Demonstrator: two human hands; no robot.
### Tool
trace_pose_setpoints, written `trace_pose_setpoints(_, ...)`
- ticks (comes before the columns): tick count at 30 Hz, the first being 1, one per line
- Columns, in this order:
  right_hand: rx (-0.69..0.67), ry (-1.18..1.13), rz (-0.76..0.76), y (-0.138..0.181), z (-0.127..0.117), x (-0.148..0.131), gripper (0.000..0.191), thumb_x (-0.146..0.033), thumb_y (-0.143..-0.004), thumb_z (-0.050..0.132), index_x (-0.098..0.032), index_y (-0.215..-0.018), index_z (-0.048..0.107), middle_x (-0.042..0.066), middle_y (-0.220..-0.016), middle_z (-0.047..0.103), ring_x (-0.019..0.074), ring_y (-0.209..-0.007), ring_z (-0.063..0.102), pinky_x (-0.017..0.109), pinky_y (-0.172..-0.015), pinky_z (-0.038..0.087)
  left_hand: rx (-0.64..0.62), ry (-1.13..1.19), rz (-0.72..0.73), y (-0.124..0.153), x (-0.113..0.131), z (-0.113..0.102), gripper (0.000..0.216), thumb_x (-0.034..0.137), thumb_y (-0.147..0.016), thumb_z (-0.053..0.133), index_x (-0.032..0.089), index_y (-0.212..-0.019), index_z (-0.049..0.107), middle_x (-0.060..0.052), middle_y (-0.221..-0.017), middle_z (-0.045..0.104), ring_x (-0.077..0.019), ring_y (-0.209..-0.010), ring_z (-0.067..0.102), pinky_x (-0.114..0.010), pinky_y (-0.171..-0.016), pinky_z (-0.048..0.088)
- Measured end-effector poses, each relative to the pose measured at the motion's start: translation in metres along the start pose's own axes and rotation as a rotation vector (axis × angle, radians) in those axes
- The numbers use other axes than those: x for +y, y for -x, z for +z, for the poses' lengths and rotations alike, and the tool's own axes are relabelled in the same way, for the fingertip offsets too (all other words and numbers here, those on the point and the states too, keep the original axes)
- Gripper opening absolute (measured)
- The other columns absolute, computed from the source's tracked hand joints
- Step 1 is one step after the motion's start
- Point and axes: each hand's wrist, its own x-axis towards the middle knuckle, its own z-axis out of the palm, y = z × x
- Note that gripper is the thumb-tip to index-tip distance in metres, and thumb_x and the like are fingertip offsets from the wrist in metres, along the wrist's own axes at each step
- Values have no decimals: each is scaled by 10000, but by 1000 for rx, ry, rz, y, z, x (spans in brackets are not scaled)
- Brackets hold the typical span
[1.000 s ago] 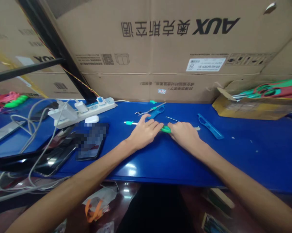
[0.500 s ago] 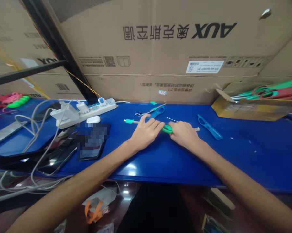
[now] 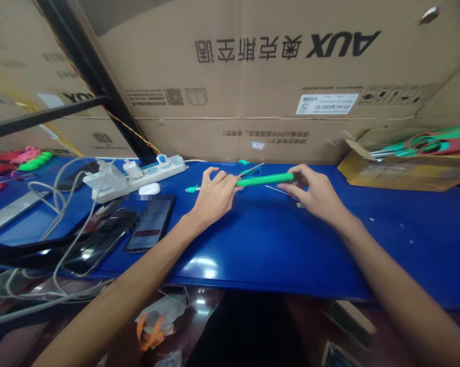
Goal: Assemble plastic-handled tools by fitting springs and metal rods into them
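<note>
A long green plastic piece (image 3: 266,179) is held level above the blue table (image 3: 275,244), one end in each of my hands. My left hand (image 3: 213,196) pinches its left end with curled fingers. My right hand (image 3: 317,194) grips its right end. Under and behind the piece lie a blue scissor-like part (image 3: 248,176), a thin metal rod (image 3: 277,190) and a small teal-tipped part (image 3: 192,189) on the table.
A white power strip (image 3: 138,173) with chargers and cables, a white earbud case (image 3: 149,188) and phones (image 3: 150,222) lie left. An open carton (image 3: 401,168) of green and red pieces sits right. Large cardboard boxes (image 3: 260,76) wall the back.
Both hands have lifted from the table and moved apart, raising the green piece off the surface; its full length now shows between them. The blue part at right is now hidden behind my right hand.
</note>
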Motion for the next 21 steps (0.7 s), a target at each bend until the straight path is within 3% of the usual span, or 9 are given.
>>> trace_pose_setpoints(7, -163, -25, 26, 0, -9, 3, 474, -661, -872, 649, -211, -1022, 654, 51, -859, 704, 193, -697, 632, 327, -625, 476, -120, 49, 7, 0, 1, -4, 293, 287, -1067, 428, 138, -1054, 680, -103, -957, 744, -264, -918, 603, -504, -1027, 349)
trace_pose_setpoints(11, -213, -23, 86, 0, -8, 1, 475, -652, -929, 559, -194, -842, 649, 44, -744, 693, 178, -641, 600, 323, -613, 435, -250, 195, -19, 0, -2, -4, 419, 322, -1102, 310, 145, -1056, 686, -94, -943, 749, -255, -943, 643, -460, -995, 364)
trace_pose_setpoints(15, -246, -234, 266, -1, -2, -8, 529, -699, -875, 593, -190, -734, 597, 39, -669, 668, 170, -633, 620, 302, -610, 451, -225, 295, -86, 1, -1, -3, 449, 503, -1079, 406, 173, -1336, 568, -104, -1227, 729, -249, -1050, 675, -433, -1014, 364)
trace_pose_setpoints(17, -254, -406, 402, -2, 3, -10, 549, -728, -788, 673, -190, -728, 581, 6, -616, 604, 168, -598, 635, 300, -603, 473, -203, 285, -75, 1, 0, -3, 496, 571, -1040, 473, 181, -1335, 558, -102, -1225, 734, -248, -1043, 688, -418, -998, 374)
trace_pose_setpoints(21, -256, -610, 587, -4, 12, -7, 568, -704, -664, 791, -182, -748, 586, -62, -574, 447, 140, -491, 576, 289, -519, 453, -161, 182, 8, 2, -1, -1, 465, 550, -1043, 478, 168, -1274, 607, -101, -1139, 761, -239, -1012, 704, -386, -939, 386)
